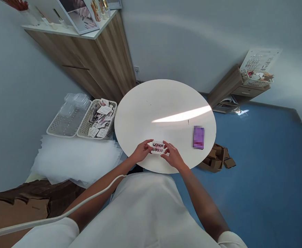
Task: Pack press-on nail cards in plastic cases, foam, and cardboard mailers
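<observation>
A small set of press-on nails (157, 147) in a pale, flat pack lies at the near part of the round white table (163, 93). Its decorated nails sit in two rows. At the pack's left edge, my left hand (142, 151) is closed with thumb and fingertips on it. My right hand (173, 156) grips the right edge, thumb near the lower corner and fingers near the upper one. Whether the pack rests on the tabletop or is slightly raised, I cannot tell. A blurred purple object (198, 137) lies to the right of my right hand.
Left of the table, a basket (114, 127) holds many small cards, beside another basket (53, 128) with clear plastic boxes. White sheets (73, 155) are stacked below them. Brown cardboard boxes (214, 162) stand on the floor at right. A white cable (89, 199) crosses my left arm.
</observation>
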Action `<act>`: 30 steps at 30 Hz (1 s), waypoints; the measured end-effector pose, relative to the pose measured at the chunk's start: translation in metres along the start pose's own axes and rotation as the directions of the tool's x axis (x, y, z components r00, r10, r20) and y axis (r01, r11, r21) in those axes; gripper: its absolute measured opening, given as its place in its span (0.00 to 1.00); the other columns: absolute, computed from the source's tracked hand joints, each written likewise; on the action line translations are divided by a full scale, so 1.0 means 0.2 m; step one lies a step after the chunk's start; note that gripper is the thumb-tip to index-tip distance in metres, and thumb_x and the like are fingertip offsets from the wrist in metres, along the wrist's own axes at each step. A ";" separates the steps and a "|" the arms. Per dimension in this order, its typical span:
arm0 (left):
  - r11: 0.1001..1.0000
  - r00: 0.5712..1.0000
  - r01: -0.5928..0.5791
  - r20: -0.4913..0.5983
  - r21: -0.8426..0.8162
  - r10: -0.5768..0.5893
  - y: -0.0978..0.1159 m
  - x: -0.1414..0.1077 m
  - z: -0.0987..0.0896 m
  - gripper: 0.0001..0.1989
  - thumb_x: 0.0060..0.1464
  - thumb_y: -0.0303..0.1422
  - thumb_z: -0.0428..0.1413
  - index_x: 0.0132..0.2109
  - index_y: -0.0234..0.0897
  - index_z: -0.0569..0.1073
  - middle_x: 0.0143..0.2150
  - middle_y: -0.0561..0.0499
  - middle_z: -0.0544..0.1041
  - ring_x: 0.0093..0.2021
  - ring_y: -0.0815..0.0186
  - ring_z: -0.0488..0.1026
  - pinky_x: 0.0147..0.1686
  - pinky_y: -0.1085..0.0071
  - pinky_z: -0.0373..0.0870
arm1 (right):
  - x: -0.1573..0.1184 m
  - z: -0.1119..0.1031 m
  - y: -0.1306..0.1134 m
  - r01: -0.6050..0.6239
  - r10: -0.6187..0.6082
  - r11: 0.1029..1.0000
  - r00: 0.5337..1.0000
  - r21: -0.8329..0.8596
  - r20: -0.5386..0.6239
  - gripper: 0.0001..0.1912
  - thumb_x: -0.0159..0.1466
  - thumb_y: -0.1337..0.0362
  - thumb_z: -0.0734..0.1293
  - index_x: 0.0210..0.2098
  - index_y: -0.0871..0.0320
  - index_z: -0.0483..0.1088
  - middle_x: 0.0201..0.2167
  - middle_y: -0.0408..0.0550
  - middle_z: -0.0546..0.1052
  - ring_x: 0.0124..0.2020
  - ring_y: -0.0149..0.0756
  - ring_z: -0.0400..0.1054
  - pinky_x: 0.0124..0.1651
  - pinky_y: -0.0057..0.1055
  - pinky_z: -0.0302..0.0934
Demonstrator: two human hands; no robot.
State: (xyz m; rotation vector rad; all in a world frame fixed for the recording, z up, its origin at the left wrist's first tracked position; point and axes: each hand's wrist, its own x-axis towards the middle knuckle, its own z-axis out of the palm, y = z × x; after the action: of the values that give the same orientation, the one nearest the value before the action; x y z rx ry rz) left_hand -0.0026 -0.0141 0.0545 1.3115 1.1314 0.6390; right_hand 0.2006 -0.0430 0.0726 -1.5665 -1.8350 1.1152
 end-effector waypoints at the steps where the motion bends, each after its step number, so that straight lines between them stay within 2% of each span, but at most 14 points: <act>1: 0.998 1.000 -0.019 0.013 0.057 0.018 0.00 -0.01 -0.02 0.27 0.51 0.40 0.51 0.57 0.36 0.60 0.29 0.53 0.72 0.30 0.69 0.71 0.36 0.67 0.69 | 0.01 0.01 -0.01 0.003 -0.003 1.000 1.000 -0.019 0.005 0.33 0.53 0.66 0.65 0.56 0.47 0.52 0.38 0.43 0.67 0.29 0.29 0.64 0.37 0.34 0.62; 4: 0.955 0.993 -0.117 0.046 0.274 0.109 0.01 -0.03 -0.11 0.31 0.48 0.41 0.54 0.59 0.42 0.57 0.38 0.50 0.72 0.33 0.68 0.70 0.37 0.67 0.68 | 0.04 0.04 -0.05 -0.004 0.004 0.999 1.000 -0.040 -0.001 0.32 0.53 0.66 0.66 0.56 0.49 0.53 0.38 0.44 0.67 0.30 0.29 0.64 0.37 0.33 0.63; 7: 0.860 0.976 -0.218 0.087 0.461 0.201 0.01 -0.04 -0.20 0.35 0.44 0.39 0.59 0.59 0.45 0.56 0.44 0.49 0.70 0.37 0.66 0.68 0.37 0.67 0.67 | 0.08 0.08 -0.10 -0.012 0.011 0.998 1.000 -0.062 -0.009 0.32 0.53 0.65 0.66 0.55 0.50 0.53 0.39 0.44 0.67 0.30 0.29 0.63 0.36 0.32 0.63; 10: 0.805 0.967 -0.251 0.106 0.538 0.231 -0.01 -0.03 -0.28 0.33 0.45 0.37 0.58 0.58 0.44 0.57 0.41 0.49 0.69 0.36 0.66 0.67 0.36 0.67 0.67 | 0.11 0.12 -0.15 -0.009 0.007 0.995 1.000 -0.094 -0.016 0.32 0.52 0.65 0.66 0.55 0.49 0.54 0.40 0.45 0.66 0.31 0.30 0.63 0.36 0.32 0.63; 14: 0.785 0.965 -0.259 0.112 0.563 0.237 -0.03 -0.01 -0.35 0.33 0.44 0.37 0.59 0.58 0.43 0.58 0.40 0.50 0.69 0.36 0.67 0.67 0.36 0.68 0.66 | 0.14 0.17 -0.19 -0.024 0.021 0.991 0.999 -0.135 -0.026 0.32 0.53 0.65 0.66 0.55 0.48 0.53 0.41 0.45 0.66 0.31 0.30 0.64 0.35 0.32 0.63; 18: 0.766 0.980 -0.197 0.105 0.613 0.168 -0.07 -0.01 -0.41 0.33 0.44 0.37 0.58 0.58 0.44 0.58 0.39 0.51 0.69 0.33 0.67 0.67 0.34 0.69 0.65 | 0.19 0.26 -0.21 -0.071 0.069 0.979 0.997 -0.190 -0.018 0.32 0.53 0.67 0.65 0.55 0.49 0.53 0.38 0.45 0.67 0.29 0.30 0.63 0.34 0.33 0.61; 21: 0.751 0.994 -0.113 0.072 0.650 0.087 -0.12 -0.01 -0.47 0.33 0.46 0.36 0.57 0.59 0.43 0.56 0.40 0.50 0.69 0.33 0.66 0.68 0.33 0.69 0.65 | 0.26 0.37 -0.22 -0.110 0.113 0.971 0.994 -0.213 0.003 0.32 0.53 0.68 0.64 0.56 0.50 0.52 0.37 0.45 0.68 0.29 0.30 0.63 0.34 0.32 0.60; 25: 0.715 1.000 -0.014 0.012 0.699 0.008 -0.22 -0.02 -0.58 0.32 0.47 0.31 0.55 0.60 0.39 0.54 0.43 0.48 0.69 0.41 0.62 0.69 0.37 0.69 0.65 | 0.39 0.56 -0.23 -0.140 0.157 0.964 0.986 -0.227 0.062 0.33 0.53 0.68 0.64 0.56 0.52 0.51 0.39 0.47 0.68 0.35 0.34 0.64 0.38 0.33 0.59; 30: 0.613 0.996 0.083 -0.047 0.785 -0.075 -0.35 0.02 -0.69 0.32 0.47 0.26 0.53 0.59 0.34 0.53 0.47 0.43 0.66 0.46 0.58 0.67 0.40 0.68 0.64 | 0.54 0.78 -0.21 -0.139 0.171 0.956 0.980 -0.258 0.105 0.33 0.53 0.69 0.64 0.56 0.54 0.51 0.44 0.50 0.67 0.43 0.39 0.63 0.42 0.36 0.58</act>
State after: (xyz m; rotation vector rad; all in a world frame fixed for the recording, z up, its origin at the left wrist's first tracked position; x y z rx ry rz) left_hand -0.1416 0.0314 0.0029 1.9869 1.5561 0.0268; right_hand 0.0286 0.0189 0.0060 -1.8482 -2.0307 1.1090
